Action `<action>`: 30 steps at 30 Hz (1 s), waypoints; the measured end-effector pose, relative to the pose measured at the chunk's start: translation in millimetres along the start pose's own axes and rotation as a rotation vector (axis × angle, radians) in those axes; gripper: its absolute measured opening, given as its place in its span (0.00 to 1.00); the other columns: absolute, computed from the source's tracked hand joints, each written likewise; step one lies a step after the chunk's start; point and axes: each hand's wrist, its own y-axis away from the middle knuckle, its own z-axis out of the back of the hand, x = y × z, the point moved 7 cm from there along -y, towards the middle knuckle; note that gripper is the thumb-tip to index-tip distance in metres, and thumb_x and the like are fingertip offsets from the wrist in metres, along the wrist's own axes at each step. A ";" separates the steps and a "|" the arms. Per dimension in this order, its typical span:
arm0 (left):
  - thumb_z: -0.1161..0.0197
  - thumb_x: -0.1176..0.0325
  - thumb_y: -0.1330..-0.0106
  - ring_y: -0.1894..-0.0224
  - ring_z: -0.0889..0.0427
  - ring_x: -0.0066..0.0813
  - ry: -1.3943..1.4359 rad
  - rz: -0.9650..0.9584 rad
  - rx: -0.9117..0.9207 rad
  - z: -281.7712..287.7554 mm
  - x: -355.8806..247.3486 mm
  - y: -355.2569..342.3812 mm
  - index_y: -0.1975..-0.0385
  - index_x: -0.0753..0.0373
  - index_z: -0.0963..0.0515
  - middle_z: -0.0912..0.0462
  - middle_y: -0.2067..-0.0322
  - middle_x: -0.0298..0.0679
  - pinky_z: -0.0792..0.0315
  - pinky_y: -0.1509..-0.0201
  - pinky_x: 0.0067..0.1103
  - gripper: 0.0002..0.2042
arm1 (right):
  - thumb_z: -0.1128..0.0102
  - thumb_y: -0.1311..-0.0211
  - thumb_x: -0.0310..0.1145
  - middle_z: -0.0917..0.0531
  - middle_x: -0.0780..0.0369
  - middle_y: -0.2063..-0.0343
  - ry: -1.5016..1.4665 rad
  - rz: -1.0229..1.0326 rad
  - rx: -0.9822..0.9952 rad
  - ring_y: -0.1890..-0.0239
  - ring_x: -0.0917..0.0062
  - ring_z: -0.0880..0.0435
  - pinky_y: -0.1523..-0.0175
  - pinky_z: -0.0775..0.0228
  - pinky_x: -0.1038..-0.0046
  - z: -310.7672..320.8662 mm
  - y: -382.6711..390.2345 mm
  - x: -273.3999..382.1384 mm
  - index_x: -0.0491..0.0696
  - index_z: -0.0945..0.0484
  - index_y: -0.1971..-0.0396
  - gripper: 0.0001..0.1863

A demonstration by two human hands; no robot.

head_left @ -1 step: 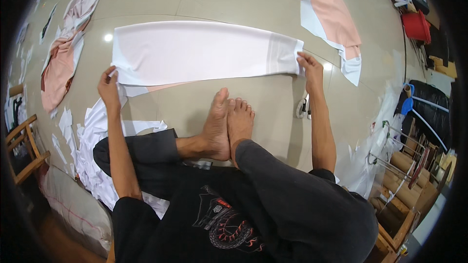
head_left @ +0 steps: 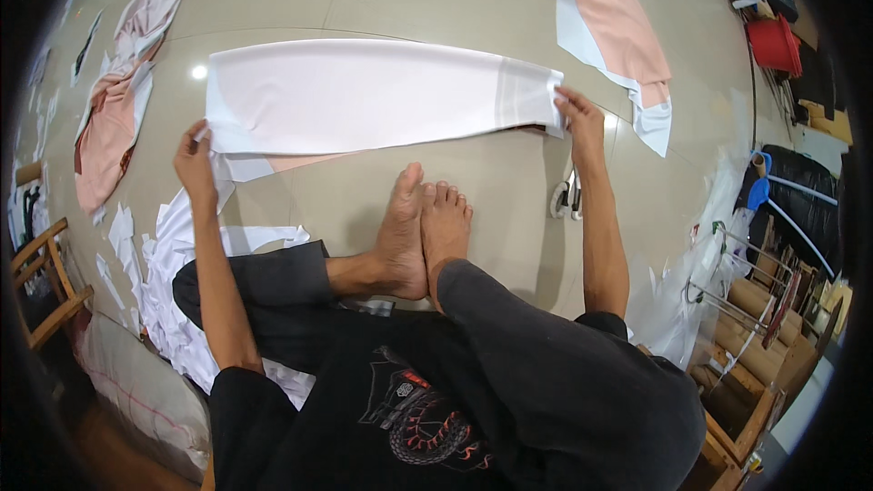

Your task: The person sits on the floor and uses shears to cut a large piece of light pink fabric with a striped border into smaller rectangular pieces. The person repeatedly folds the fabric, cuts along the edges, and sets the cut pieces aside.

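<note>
A long, pale pink and white piece of fabric (head_left: 364,95) lies folded across the floor in front of my feet. A grey band crosses it near its right end, and a strip of peach shows from beneath its near left edge. My left hand (head_left: 195,162) is closed at the near left corner, fingertips pinched at the cloth's edge. At the right end my right hand (head_left: 582,123) pinches the edge between thumb and fingers. The near right corner looks slightly raised, with something dark under it. Partly behind my right forearm are the handles of scissors (head_left: 560,200).
Peach and white fabric pieces lie at far right (head_left: 614,27) and far left (head_left: 114,118). White fabric scraps (head_left: 168,264) are heaped by my left knee. On the right are a red bucket (head_left: 775,45), a metal rack (head_left: 741,264) and cardboard tubes (head_left: 750,309); a wooden frame (head_left: 55,282) stands left.
My left hand has shifted slightly left and up at the corner. My right hand has moved up a little, and the fabric's near right corner shows more of the dark part underneath.
</note>
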 end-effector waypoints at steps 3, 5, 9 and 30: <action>0.36 0.78 0.27 0.50 0.18 0.23 0.025 -0.033 -0.051 19.6 -46.5 -17.6 0.41 0.69 0.17 0.12 0.49 0.37 0.27 0.42 0.20 0.16 | 0.30 0.32 0.30 0.16 0.71 0.64 -0.136 0.117 0.021 0.68 0.90 0.27 0.65 0.35 0.81 -7.8 -3.7 63.0 0.47 0.15 0.40 0.21; 0.37 0.78 0.27 0.44 0.18 0.25 0.068 -0.098 -0.095 20.4 -73.1 -13.3 0.39 0.70 0.19 0.13 0.44 0.39 0.28 0.36 0.22 0.18 | 0.31 0.31 0.30 0.21 0.73 0.70 -0.171 0.193 0.022 0.71 0.90 0.32 0.66 0.37 0.82 3.2 1.2 83.3 0.48 0.16 0.37 0.23; 0.38 0.78 0.26 0.41 0.18 0.25 0.038 -0.106 -0.070 12.2 -40.9 9.0 0.35 0.70 0.21 0.15 0.40 0.40 0.29 0.34 0.21 0.20 | 0.32 0.32 0.27 0.22 0.72 0.70 0.049 0.147 0.052 0.73 0.89 0.33 0.68 0.34 0.81 7.3 -6.2 38.8 0.52 0.16 0.36 0.23; 0.41 0.80 0.25 0.29 0.25 0.33 -0.186 -0.109 0.134 -8.1 20.0 30.3 0.29 0.68 0.27 0.24 0.29 0.46 0.33 0.28 0.26 0.24 | 0.39 0.34 0.23 0.25 0.58 0.27 0.458 0.348 0.130 0.37 0.67 0.19 0.40 0.25 0.70 1.6 4.5 3.1 0.52 0.23 0.30 0.30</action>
